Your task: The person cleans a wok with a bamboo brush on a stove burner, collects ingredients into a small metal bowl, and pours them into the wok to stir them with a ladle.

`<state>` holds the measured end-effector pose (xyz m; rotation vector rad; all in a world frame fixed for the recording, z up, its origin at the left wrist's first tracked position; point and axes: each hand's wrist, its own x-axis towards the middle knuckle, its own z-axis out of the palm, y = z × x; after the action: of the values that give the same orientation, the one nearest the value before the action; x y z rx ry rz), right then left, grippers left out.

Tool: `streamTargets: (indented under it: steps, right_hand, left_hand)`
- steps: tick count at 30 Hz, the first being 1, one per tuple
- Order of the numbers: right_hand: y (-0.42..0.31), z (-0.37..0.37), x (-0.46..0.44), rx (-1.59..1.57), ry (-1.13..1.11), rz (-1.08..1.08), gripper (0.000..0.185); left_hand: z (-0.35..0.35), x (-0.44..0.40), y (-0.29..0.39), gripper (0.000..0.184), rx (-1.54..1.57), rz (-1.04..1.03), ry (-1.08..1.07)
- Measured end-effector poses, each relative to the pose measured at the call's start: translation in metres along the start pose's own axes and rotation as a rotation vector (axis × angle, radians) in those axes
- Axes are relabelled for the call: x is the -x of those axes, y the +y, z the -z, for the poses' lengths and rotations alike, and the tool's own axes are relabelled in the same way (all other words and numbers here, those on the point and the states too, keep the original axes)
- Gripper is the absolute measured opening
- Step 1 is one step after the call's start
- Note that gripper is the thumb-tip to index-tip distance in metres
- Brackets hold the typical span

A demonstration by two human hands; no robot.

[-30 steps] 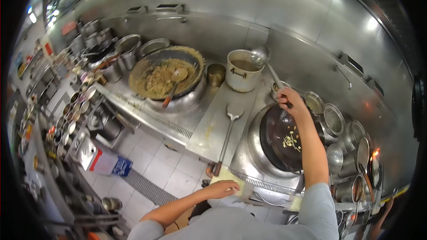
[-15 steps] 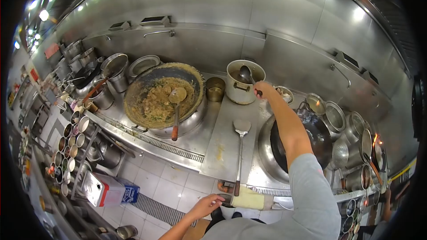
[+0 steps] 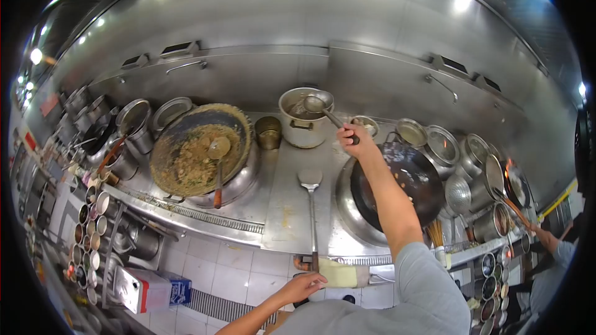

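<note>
My right hand (image 3: 356, 136) is closed around the handle of a metal ladle (image 3: 315, 104). The ladle's bowl is over the mouth of a tall metal pot (image 3: 302, 138), which has liquid in it. Below my right forearm sits a dark wok (image 3: 425, 180) with a few small pieces inside, partly hidden by the arm. My left hand (image 3: 303, 286) is low at the counter's front, fingers loosely extended and holding nothing I can see. Near its fingertips are a pale folded cloth (image 3: 340, 274) and the handle of a wok spatula (image 3: 310, 180), which lies on the steel counter.
On the left, a big wok (image 3: 245, 149) of brown minced food has a second ladle (image 3: 218, 147) in it. A metal canister (image 3: 268, 133) stands beside the pot. Lidded pots and a skimmer (image 3: 458, 193) crowd the right, where a co-worker (image 3: 552, 248) holds a long handle near flames.
The ladle has risen from inside the pot to above its mouth, held in my right hand. My view has turned to the right, and more of the co-worker shows.
</note>
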<state>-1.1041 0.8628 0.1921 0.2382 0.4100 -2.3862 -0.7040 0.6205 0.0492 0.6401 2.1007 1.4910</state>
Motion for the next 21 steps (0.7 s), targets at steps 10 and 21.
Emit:
streamTargets:
  steps: [10, 21]
  right_hand:
    - [0.039, 0.056, 0.247, 0.07, -0.112, 0.264, 0.017]
    - [0.053, 0.182, 0.424, 0.332, 0.376, 0.521, 0.011]
  left_hand:
    - [-0.081, -0.094, 0.038, 0.024, -0.183, -0.194, -0.255]
    - [-0.183, -0.198, 0.088, 0.052, -0.663, -0.452, -0.04]
